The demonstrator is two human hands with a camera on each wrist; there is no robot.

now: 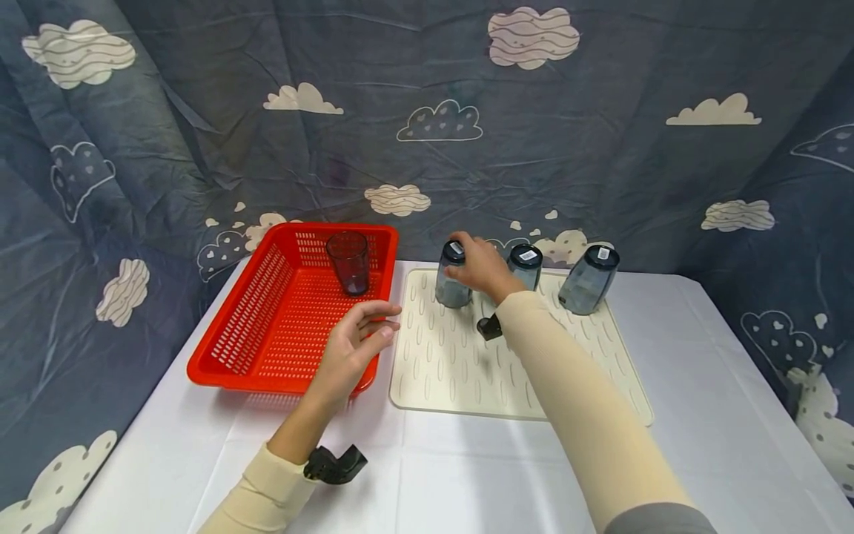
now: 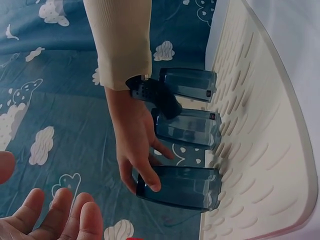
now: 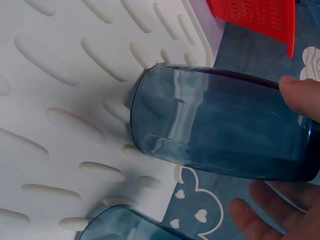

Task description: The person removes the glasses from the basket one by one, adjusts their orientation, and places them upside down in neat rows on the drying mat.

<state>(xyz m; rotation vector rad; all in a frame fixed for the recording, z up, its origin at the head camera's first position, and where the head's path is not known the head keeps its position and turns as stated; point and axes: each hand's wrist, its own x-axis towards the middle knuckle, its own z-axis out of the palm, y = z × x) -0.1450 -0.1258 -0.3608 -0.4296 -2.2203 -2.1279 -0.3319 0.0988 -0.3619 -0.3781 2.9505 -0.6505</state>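
Observation:
My right hand (image 1: pixel 482 265) reaches over the ribbed cream drying mat (image 1: pixel 460 371) to an upside-down blue-grey drinking glass (image 1: pixel 451 287). Its thumb lies against the glass near the upturned base, with the fingers around the far side; the glass's rim is down on the mat. Two more upturned glasses stand to the right, a middle glass (image 1: pixel 525 268) partly behind the wrist and a right-hand glass (image 1: pixel 590 280). My left hand (image 1: pixel 350 348), fingers loosely bent and holding nothing, hovers by the near right corner of a red plastic basket (image 1: pixel 267 382). Inside the basket a fourth glass (image 1: pixel 350 263) stands mouth up.
The basket and mat lie side by side on a white-covered table (image 1: pixel 440 475). A dark blue cloud-print curtain (image 1: pixel 373 44) hangs right behind and at both sides. Each wrist carries a small black camera (image 1: pixel 335 464).

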